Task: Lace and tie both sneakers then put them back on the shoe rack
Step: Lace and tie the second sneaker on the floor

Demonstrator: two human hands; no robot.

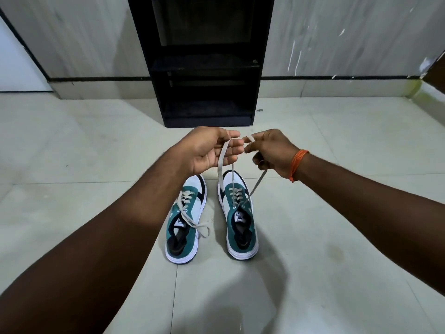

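Observation:
Two teal, white and navy sneakers stand side by side on the floor, toes pointing away from me. The right sneaker (240,225) is laced, and its two grey lace ends (222,162) rise taut to my hands. My left hand (212,148) pinches one end; my right hand (272,150), with an orange thread at the wrist, pinches the other. Both hands hover above the toe of that shoe. The left sneaker (185,220) is laced too, its loose lace ends (195,221) draped over its right side.
A black shoe rack (204,68) with open shelves stands against the tiled wall straight ahead, just beyond my hands. Pale floor tiles (337,213) spread to both sides of the sneakers. A doorway edge shows at the far left.

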